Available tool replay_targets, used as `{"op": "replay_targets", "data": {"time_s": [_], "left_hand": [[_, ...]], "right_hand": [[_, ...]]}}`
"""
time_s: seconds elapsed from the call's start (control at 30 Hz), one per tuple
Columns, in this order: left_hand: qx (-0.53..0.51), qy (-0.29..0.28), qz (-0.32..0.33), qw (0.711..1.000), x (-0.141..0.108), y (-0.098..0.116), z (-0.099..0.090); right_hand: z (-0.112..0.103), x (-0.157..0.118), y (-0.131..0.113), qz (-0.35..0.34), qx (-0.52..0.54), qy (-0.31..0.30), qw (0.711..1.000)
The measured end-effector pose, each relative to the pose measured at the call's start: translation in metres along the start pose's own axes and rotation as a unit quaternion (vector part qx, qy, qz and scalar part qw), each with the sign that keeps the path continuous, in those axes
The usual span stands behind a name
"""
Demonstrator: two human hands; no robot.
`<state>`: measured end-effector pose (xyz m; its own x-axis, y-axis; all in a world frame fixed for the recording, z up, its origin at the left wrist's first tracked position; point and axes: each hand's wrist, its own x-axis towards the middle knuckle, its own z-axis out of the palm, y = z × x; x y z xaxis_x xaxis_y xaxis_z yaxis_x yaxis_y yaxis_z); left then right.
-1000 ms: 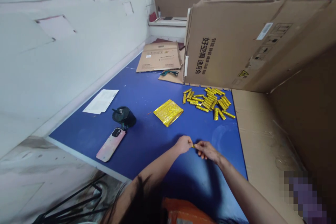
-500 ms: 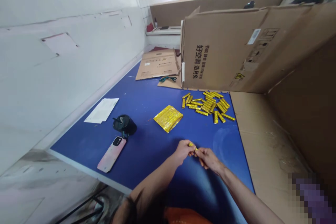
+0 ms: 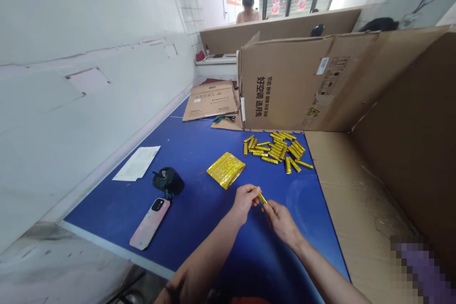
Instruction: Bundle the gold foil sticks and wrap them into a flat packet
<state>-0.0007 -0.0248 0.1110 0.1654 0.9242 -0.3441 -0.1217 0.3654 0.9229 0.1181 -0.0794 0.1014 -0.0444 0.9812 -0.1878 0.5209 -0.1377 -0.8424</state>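
Between my two hands is a slim gold foil strip (image 3: 262, 198), tilted down to the right. My left hand (image 3: 245, 199) pinches its upper end, and my right hand (image 3: 280, 218) grips the lower end. Both hands are closed, just above the blue table near its front. Beyond them a flat stack of gold foil sheets (image 3: 226, 170) lies on the table. To the far right is a loose pile of gold foil strips (image 3: 276, 152), several of them overlapping, of the same look as the held one.
On the left are a black lidded cup (image 3: 168, 181), a pink phone (image 3: 150, 224) and white paper (image 3: 137, 163). Flattened cardboard (image 3: 212, 99) and dark green scissors (image 3: 224, 118) lie at the back. A big carton (image 3: 292, 85) walls the far right side. A person (image 3: 248, 7) is in the background.
My hands have drawn slightly apart, and more of the gold strip shows between them. The camera view has tilted up a little.
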Motion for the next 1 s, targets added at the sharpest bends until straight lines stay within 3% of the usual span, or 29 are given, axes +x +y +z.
{"op": "replay_targets", "data": {"time_s": [0.23,0.33,0.4,0.47,0.57,0.77,1.0], "left_hand": [[0.089,0.013,-0.013,0.996,-0.001,0.000,0.002],[0.082,0.027,-0.010,0.996,-0.003,-0.003,0.004],[0.067,0.029,0.003,0.997,-0.005,-0.002,0.006],[0.048,0.020,0.016,0.999,-0.007,0.002,0.008],[0.014,-0.003,0.021,1.000,-0.014,0.006,0.013],[-0.039,-0.011,0.005,0.999,-0.025,0.002,0.021],[-0.074,0.065,0.048,0.994,-0.003,0.017,0.001]], "right_hand": [[-0.012,-0.016,-0.009,-0.025,-0.219,0.046,0.974],[-0.014,-0.019,-0.011,-0.041,-0.245,0.057,0.967],[-0.016,-0.017,-0.012,-0.040,-0.165,0.042,0.985],[-0.017,-0.013,-0.011,-0.006,-0.018,-0.013,1.000],[-0.016,-0.008,-0.012,0.045,0.130,-0.075,0.988],[-0.010,-0.012,-0.016,0.050,0.190,-0.031,0.980],[-0.006,-0.021,-0.010,0.075,0.266,-0.034,0.960]]}}
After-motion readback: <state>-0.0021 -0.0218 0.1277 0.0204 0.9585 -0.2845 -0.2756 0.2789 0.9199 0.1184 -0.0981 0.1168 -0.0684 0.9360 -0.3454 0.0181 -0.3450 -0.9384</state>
